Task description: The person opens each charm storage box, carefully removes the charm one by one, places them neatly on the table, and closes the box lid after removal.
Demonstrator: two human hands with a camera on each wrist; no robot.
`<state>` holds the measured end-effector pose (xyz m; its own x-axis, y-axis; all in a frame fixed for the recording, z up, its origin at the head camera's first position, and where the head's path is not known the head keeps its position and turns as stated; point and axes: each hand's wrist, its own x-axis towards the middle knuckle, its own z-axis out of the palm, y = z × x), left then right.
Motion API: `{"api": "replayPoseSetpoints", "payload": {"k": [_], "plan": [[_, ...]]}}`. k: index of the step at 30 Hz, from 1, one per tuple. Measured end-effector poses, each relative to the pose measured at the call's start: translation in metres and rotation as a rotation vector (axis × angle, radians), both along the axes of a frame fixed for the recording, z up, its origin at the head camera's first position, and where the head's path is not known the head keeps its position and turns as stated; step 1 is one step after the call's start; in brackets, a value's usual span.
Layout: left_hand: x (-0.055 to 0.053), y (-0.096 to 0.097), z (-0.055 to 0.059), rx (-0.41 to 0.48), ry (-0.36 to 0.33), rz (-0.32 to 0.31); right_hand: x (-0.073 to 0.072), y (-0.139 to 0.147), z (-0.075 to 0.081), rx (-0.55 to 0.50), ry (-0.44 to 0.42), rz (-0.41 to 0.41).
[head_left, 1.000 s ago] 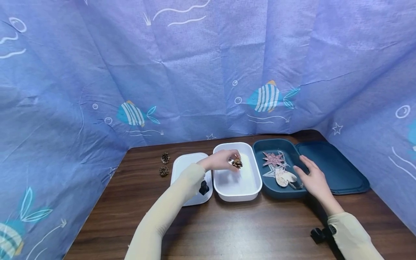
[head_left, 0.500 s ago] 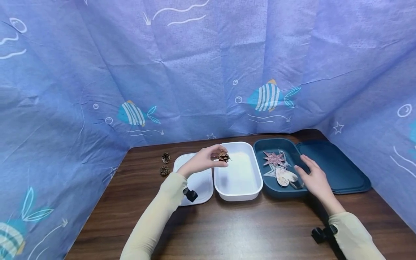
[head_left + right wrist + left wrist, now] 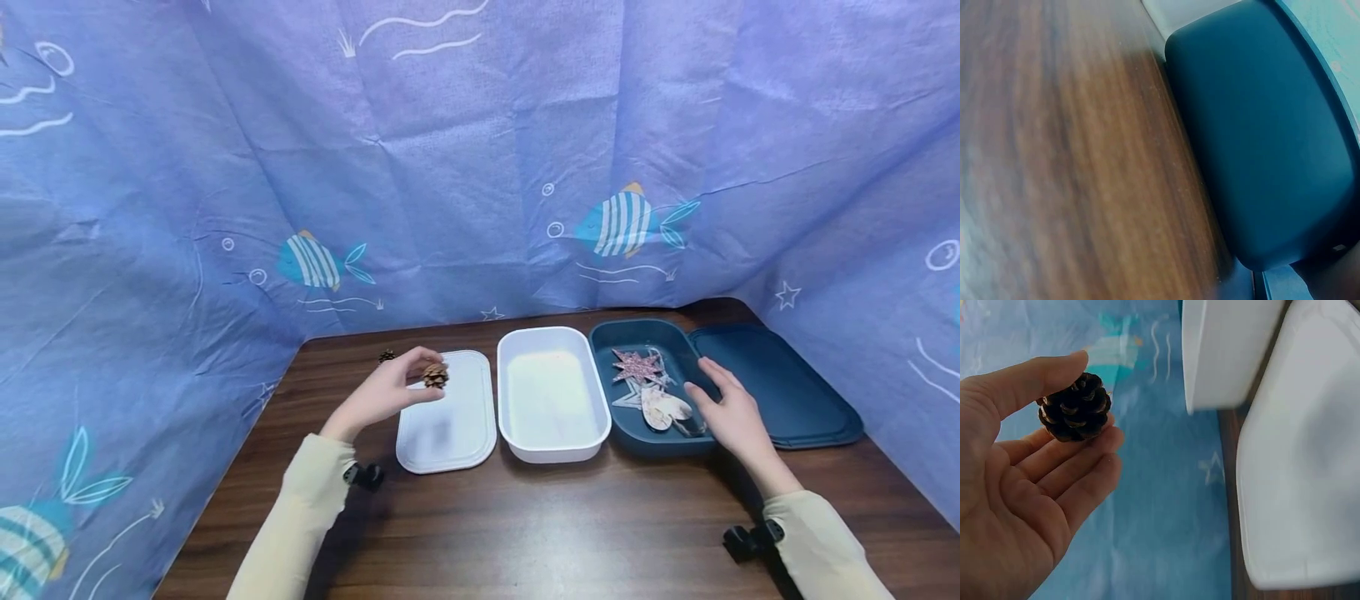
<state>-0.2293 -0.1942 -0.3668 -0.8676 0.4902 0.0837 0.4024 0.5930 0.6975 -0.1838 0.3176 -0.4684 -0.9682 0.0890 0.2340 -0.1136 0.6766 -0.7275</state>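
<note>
My left hand (image 3: 386, 387) pinches a brown pine cone (image 3: 435, 376) between thumb and fingers, held above the white lid (image 3: 447, 442). In the left wrist view the pine cone (image 3: 1075, 407) sits between the thumb and the fingertips. My right hand (image 3: 731, 412) rests with relaxed fingers at the right rim of the dark blue box (image 3: 660, 446). Inside that box lie a pink glittery star (image 3: 636, 366), a silvery star (image 3: 628, 395) and a pale heart-shaped ornament (image 3: 660, 408). Between the lid and the blue box stands an open white box (image 3: 555, 400).
A dark blue lid (image 3: 780, 387) lies to the right of the blue box. Another pine cone (image 3: 386, 356) shows behind my left hand, on the brown wooden table (image 3: 480, 533). A blue fish-print cloth (image 3: 465, 167) hangs behind and at both sides.
My left hand has carried the pine cone out of the white box, leftward to above the white lid. The right hand stays at the blue box.
</note>
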Motion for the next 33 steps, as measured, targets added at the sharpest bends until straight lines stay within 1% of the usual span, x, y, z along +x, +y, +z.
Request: {"api": "replayPoseSetpoints", "payload": {"k": [4,8,10,13,16,21,25,28,33], "plan": [[0.010,-0.028,-0.002,-0.022,-0.021,0.055,0.001,0.000,0.000,-0.010,-0.004,-0.011],[0.020,-0.049,-0.006,-0.058,-0.030,0.112,0.002,0.001,0.000,-0.024,-0.008,-0.020],[0.024,-0.059,-0.009,-0.103,-0.018,0.140,0.002,0.002,0.000,-0.028,-0.007,-0.021],[0.029,-0.072,-0.014,-0.167,0.009,0.164,0.001,0.003,0.000,-0.030,-0.006,-0.020],[0.033,-0.082,-0.022,-0.210,0.028,0.156,-0.001,0.002,0.001,-0.029,-0.001,-0.015],[0.038,-0.093,-0.036,-0.243,0.024,0.149,-0.004,0.000,0.001,-0.025,0.009,-0.003],[0.039,-0.097,-0.047,-0.257,-0.011,0.157,-0.003,0.000,0.001,-0.021,0.008,-0.005],[0.037,-0.100,-0.054,-0.257,-0.050,0.141,-0.003,0.000,0.001,-0.019,0.008,-0.007],[0.035,-0.102,-0.063,-0.246,-0.076,0.115,-0.002,0.001,-0.001,-0.020,0.003,-0.008]]}}
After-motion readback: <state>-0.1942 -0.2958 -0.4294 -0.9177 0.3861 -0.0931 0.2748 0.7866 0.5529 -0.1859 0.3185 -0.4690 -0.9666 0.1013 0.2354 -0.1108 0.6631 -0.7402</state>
